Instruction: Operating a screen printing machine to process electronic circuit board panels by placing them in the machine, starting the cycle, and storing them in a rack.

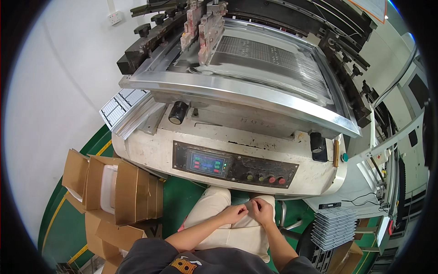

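Over my lap, my left hand (236,213) is closed, its fingertips curled toward the other hand. Close beside it on the right, my right hand (261,211) is closed in a pinch. Whatever the fingers hold, if anything, is too small to make out. Beneath both hands are light trousers (213,199). Ahead stands a screen printing machine (141,153) with a control panel (236,164) bearing a lit display and several buttons. Above the panel, a metal screen frame (246,91) holds a dark patterned mesh (260,52), with squeegee holders (211,34) at its left.
Open cardboard boxes (148,192) stand on the green floor at left. A stack of printed sheets (125,109) leans by the machine's left side. At right, a pile of grey trays (334,226) rests near a black seat (306,239). Black knobs (178,112) jut out under the frame.
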Motion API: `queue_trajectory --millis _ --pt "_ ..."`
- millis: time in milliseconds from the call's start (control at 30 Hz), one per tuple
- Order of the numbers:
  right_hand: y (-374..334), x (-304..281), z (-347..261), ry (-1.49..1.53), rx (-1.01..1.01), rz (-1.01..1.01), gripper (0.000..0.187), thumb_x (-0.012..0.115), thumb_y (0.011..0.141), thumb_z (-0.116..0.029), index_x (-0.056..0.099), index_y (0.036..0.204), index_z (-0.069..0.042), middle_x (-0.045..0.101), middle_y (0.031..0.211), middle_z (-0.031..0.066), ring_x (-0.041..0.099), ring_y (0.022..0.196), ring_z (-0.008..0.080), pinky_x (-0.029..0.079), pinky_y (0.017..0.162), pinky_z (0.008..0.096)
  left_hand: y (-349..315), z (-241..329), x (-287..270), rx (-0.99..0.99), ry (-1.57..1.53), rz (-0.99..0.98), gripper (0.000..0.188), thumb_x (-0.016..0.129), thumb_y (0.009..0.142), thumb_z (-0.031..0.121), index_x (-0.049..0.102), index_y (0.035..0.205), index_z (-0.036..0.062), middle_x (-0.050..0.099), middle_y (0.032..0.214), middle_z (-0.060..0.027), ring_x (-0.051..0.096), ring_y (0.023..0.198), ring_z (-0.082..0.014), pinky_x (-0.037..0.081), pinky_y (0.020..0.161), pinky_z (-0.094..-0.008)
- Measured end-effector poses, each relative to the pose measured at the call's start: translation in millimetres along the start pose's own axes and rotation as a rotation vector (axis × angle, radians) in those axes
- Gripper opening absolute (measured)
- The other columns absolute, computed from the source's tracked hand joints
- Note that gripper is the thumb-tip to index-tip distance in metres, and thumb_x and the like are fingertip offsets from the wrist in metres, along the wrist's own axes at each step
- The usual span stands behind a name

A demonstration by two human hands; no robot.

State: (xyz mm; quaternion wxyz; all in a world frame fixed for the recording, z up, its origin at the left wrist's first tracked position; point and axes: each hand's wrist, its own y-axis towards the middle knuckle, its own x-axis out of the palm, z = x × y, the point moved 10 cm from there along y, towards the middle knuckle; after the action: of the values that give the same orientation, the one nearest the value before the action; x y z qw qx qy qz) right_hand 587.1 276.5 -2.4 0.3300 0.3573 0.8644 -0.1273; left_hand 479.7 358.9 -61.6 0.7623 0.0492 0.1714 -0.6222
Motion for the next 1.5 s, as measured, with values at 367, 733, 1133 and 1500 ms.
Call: queue_trajectory --millis 367,733,1133,1500 --pt "-8 10 -6 0.383 0.073 -0.093 0.017 0.063 0.098 -0.014 0.071 0.108 -0.003 0.070 0.082 0.0060 0.063 0.069 0.0123 0.050 0.063 0.0261 -9 -4 5 0.026 -0.020 0.037 0.023 0.062 0.096 0.025 0.062 0.102 0.0027 0.070 0.090 -0.0176 0.068 0.082 -0.0379 0.053 0.072 -0.0441" --pt "30 29 -198 -0.030 -0.316 -0.227 0.060 0.069 0.092 -0.020 0.047 0.147 -0.012 0.068 0.086 0.0105 0.066 0.064 0.0291 0.054 0.060 0.0402 -13 32 -26 0.460 -0.050 0.296 0.044 0.061 0.092 0.015 0.050 0.132 0.0009 0.046 0.136 -0.0164 0.045 0.128 -0.0295 0.038 0.108 -0.0408" --pt "43 45 -220 -0.307 -0.319 -0.131 0.068 0.067 0.092 -0.017 0.039 0.153 -0.012 0.071 0.077 0.0118 0.067 0.057 0.0314 0.054 0.054 0.0430 -18 41 -25 0.281 -0.603 -0.056 0.044 0.065 0.092 0.011 0.052 0.133 0.0014 0.052 0.132 -0.0141 0.046 0.128 -0.0269 0.037 0.110 -0.0402" --pt "-8 39 -203 -0.016 -0.293 -0.218 0.058 0.067 0.093 -0.018 0.049 0.148 -0.012 0.070 0.076 0.0090 0.067 0.058 0.0275 0.055 0.058 0.0394 -31 22 -26 0.396 -0.140 0.129 0.030 0.064 0.093 0.022 0.060 0.116 0.0039 0.063 0.114 -0.0105 0.059 0.109 -0.0241 0.046 0.095 -0.0377"
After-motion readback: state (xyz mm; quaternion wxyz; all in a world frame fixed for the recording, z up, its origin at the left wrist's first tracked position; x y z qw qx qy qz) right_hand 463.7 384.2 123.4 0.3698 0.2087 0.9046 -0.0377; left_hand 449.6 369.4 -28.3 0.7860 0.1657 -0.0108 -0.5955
